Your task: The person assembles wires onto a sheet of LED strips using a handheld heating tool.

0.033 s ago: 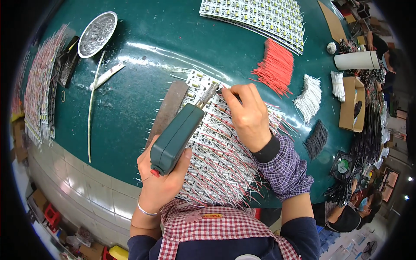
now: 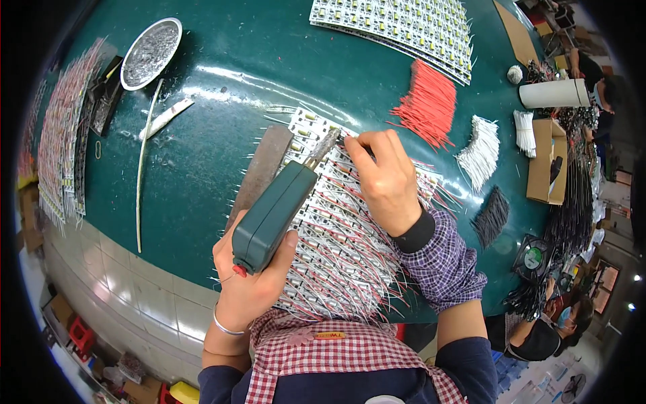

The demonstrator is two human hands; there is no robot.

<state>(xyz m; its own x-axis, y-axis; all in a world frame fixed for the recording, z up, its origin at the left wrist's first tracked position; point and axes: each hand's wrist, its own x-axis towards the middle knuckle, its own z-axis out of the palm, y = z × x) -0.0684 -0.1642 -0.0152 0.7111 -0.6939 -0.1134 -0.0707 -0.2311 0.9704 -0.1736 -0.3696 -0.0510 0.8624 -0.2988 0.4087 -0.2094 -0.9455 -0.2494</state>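
My left hand (image 2: 252, 293) is wrapped round a dark green soldering gun (image 2: 274, 217). The gun's metal tip (image 2: 327, 145) points up and right, onto the upper part of a white circuit board panel (image 2: 336, 249). Close to the tip, the thumb and forefinger of my right hand (image 2: 387, 185) pinch a thin wire, mostly hidden by the fingers. Many red and white wires lie across the panel below both hands. A brownish flat bar (image 2: 260, 168) rests along the panel's left side.
Bundles of red wires (image 2: 427, 104), white wires (image 2: 479, 153) and black wires (image 2: 491, 217) lie to the right. More panels (image 2: 397, 30) are at the far side. A metal bowl (image 2: 151, 54) and a thin stick (image 2: 142, 182) are at left. A person (image 2: 552, 330) sits at lower right.
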